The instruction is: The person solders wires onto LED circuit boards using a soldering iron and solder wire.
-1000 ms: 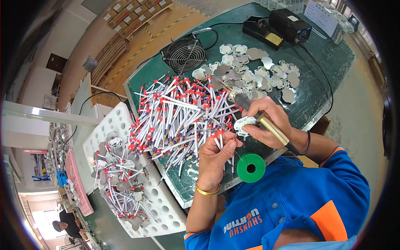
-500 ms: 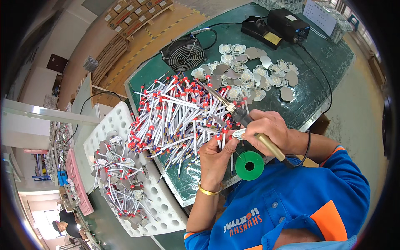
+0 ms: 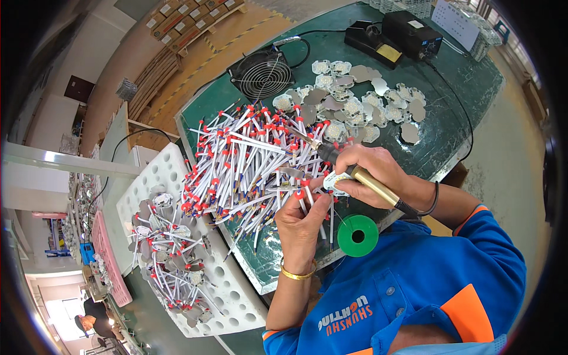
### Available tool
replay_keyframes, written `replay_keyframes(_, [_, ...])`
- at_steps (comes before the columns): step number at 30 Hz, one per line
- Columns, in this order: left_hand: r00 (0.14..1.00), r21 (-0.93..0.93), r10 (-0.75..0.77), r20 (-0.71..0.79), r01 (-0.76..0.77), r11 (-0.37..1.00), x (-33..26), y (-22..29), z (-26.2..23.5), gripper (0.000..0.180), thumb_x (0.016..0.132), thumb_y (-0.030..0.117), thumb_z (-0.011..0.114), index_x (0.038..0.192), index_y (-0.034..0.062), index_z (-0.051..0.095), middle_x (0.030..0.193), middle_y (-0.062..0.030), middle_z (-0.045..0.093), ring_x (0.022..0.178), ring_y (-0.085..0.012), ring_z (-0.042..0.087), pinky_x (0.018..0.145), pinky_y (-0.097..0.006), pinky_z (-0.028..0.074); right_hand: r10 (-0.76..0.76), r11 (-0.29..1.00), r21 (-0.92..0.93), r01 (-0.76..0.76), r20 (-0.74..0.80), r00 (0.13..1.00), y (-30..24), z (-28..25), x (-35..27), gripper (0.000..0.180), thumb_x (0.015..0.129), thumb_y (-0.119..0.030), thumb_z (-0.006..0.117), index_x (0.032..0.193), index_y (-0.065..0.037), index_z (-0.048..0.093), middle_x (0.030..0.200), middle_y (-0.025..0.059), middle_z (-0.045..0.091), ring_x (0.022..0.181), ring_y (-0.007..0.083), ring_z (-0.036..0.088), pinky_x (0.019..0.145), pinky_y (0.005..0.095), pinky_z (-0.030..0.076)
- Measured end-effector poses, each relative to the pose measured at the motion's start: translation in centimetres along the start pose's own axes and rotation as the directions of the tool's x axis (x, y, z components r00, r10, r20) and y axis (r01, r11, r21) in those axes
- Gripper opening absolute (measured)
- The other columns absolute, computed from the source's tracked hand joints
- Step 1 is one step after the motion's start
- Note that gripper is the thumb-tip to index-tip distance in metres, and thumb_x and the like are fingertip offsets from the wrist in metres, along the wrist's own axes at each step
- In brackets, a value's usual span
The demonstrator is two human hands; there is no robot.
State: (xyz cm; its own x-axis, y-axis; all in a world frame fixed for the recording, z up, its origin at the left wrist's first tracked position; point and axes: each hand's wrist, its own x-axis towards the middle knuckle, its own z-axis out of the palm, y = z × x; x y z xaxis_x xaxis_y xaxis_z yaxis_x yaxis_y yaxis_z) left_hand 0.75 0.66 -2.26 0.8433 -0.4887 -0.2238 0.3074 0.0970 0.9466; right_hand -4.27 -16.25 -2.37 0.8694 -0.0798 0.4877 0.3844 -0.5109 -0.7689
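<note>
At centre frame the right hand (image 3: 370, 171) was clamped on a soldering iron (image 3: 349, 168) and pinched a small white disc (image 3: 336, 181), while the left hand (image 3: 302, 228), fingers closed on a red-capped white wire (image 3: 303, 198), sat just below, beside the wire pile (image 3: 248, 160)

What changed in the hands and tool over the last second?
The right hand swung the soldering iron so its tip points up-left over the wire pile, and holds a small white board. The left hand stayed at the wires; green spool unmoved.
</note>
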Motion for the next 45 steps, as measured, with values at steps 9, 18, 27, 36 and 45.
replay_keyframes(9, [0.998,0.220,0.016,0.066,-0.030,0.975,0.5,-1.4,-1.5,0.004,0.075,0.002,0.066,0.079,0.0030,0.065,0.061,0.0089,0.048,0.053,0.0006,0.034,0.046,-0.017,0.025,-0.173,0.985,0.034,0.170,0.090,0.981,0.3,-0.1,1.1,0.030,0.070,-0.002,0.065,0.094,-0.008,0.048,0.085,0.0059,0.058,0.073,0.0274,0.059,0.060,0.0339,0.046])
replay_keyframes(18, [0.993,0.289,0.099,0.065,-0.113,0.951,0.5,-1.3,-1.4,0.005,0.073,0.003,0.067,0.076,0.0017,0.064,0.061,0.0065,0.052,0.052,0.0007,0.037,0.046,-0.017,0.028,-0.093,0.995,-0.009,0.096,0.137,0.986,0.4,0.0,1.2,0.028,0.069,-0.009,0.071,0.088,-0.009,0.051,0.081,0.0054,0.059,0.070,0.0266,0.060,0.058,0.0329,0.047])
replay_keyframes(27, [0.996,0.232,0.035,0.077,-0.052,0.971,0.4,-1.3,-1.5,0.005,0.077,0.002,0.064,0.082,0.0019,0.065,0.066,0.0046,0.057,0.056,-0.0003,0.044,0.050,-0.017,0.034,-0.093,0.995,-0.017,0.095,0.105,0.990,0.2,0.3,1.3,0.030,0.068,-0.010,0.072,0.089,-0.009,0.051,0.081,0.0053,0.059,0.071,0.0261,0.059,0.059,0.0327,0.047])
replay_keyframes(36, [0.998,0.130,-0.040,-0.048,0.046,0.991,-0.2,-1.9,-2.4,0.006,0.076,0.005,0.064,0.080,0.0005,0.065,0.067,0.0018,0.059,0.059,-0.0024,0.048,0.055,-0.019,0.040,-0.237,0.968,-0.094,0.232,-0.043,0.971,-0.4,-2.0,-1.1,0.027,0.069,-0.011,0.070,0.089,-0.005,0.053,0.075,0.0090,0.057,0.060,0.0261,0.054,0.053,0.0323,0.043])
replay_keyframes(45, [0.994,0.189,-0.085,-0.066,0.096,0.977,-0.1,-2.8,-2.0,0.010,0.077,0.010,0.063,0.079,-0.0003,0.064,0.064,0.0027,0.056,0.056,-0.0025,0.046,0.051,-0.018,0.037,-0.192,0.980,0.065,0.189,0.043,0.981,-0.3,-3.6,-6.2,0.023,0.079,-0.022,0.063,0.090,-0.004,0.054,0.076,0.0128,0.059,0.060,0.0266,0.056,0.049,0.0339,0.044])
